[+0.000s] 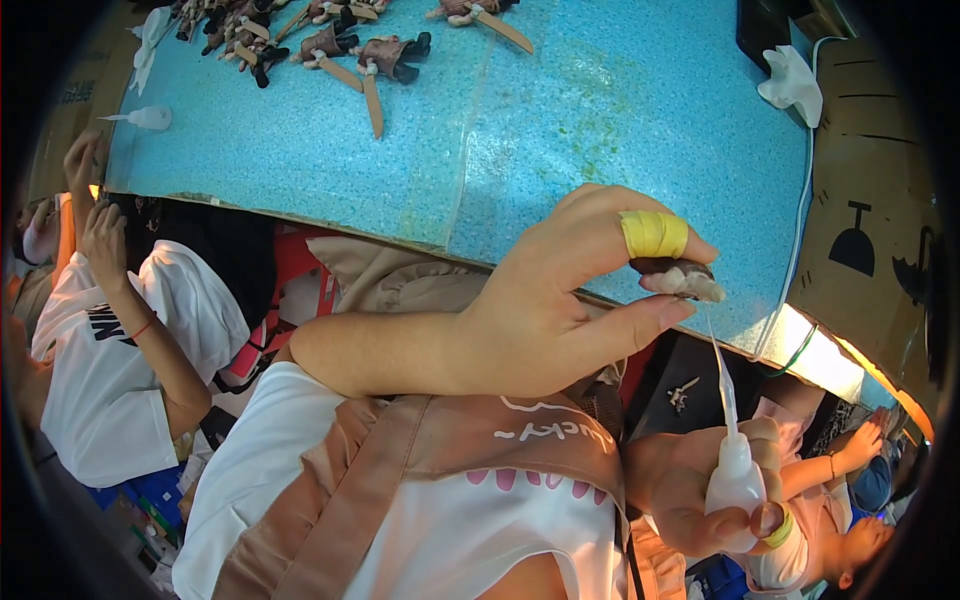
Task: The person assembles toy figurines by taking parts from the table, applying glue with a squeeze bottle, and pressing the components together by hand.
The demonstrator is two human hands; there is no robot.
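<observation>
My left hand, with yellow tape round one finger, pinches a small dark brown and whitish lumpy piece between finger and thumb, just off the table's near edge. What kind of piece it is I cannot make out. Below it, my right hand is wrapped round a white glue bottle with a long thin nozzle. The nozzle points upward, its tip close under the piece; whether they touch I cannot tell. Yellow tape also circles a finger of this hand.
Several small brown figurines with flat tan blades lie at the far left of the blue table. Another nozzle bottle lies at its left edge, crumpled tissue at the far right. A cardboard box stands right. Other people sit on both sides.
</observation>
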